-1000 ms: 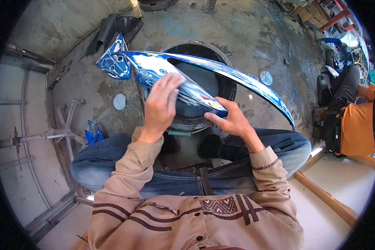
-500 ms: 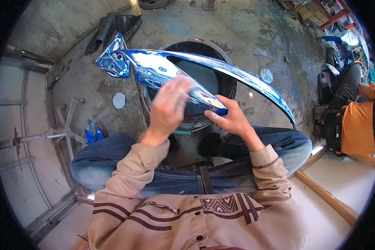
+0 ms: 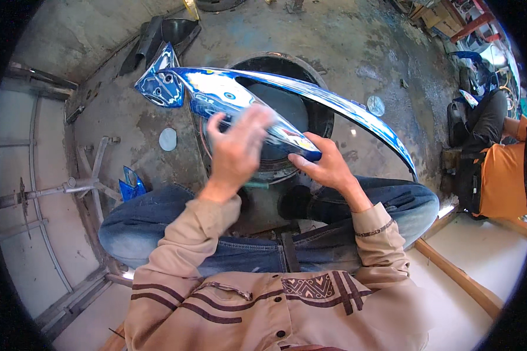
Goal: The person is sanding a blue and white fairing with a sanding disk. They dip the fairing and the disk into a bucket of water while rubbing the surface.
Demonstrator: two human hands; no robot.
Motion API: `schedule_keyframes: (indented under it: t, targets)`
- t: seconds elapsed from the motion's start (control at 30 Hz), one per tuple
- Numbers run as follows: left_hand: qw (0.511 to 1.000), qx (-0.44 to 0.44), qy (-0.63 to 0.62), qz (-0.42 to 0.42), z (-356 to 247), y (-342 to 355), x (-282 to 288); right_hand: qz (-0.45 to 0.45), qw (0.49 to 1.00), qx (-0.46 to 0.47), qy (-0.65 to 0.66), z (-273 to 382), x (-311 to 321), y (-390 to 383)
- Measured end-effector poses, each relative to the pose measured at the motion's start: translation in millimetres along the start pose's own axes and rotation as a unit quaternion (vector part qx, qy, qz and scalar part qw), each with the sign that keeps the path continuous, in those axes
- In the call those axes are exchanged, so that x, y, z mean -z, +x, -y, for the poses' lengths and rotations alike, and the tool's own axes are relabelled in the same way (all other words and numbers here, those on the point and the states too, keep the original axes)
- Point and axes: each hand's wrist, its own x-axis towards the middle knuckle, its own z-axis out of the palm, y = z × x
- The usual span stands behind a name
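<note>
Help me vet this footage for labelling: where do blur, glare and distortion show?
Head view: left hand motion-blurred, right hand sharper; bright glare on the blue-and-white panel; wall bars bowed toward the picture's edge; tan shirt smeared at its right.

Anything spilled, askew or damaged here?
Dark, wet-looking patches mark the floor right of the black tub: possibly splashed liquid, though old stains can't be ruled out. No clear damage shows on the blue-and-white panel in the right hand.
</note>
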Motion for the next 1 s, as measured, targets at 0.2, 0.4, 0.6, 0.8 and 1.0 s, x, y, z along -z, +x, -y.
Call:
schedule_keyframes:
  t: [0.2, 0.4, 0.6, 0.8, 1.0]
  targets:
    - [0.997, 0.070, -0.004, -0.034, 10.4, -2.2, -1.6, 0.000, 1.000, 0.013, 0.006, 3.0, 0.7, 2.1]
    - [0.990, -0.040, -0.119, 0.066, -51.7, -14.0, -10.5, -0.048, 0.993, 0.110, 0.023, -21.5, -7.3, 2.5]
    - [0.997, 0.078, 0.001, -0.016, 26.5, 9.5, 9.3, -0.005, 1.000, 0.006, 0.012, 1.3, -0.3, 1.8]
    - [0.999, 0.049, -0.002, -0.001, -4.2, -0.8, 0.1, 0.000, 1.000, 0.006, 0.001, 0.0, -0.1, 2.9]
    - [0.989, -0.047, -0.129, 0.064, -48.8, -12.8, -10.9, -0.044, 0.995, 0.085, 0.018, -22.2, -6.9, 3.0]
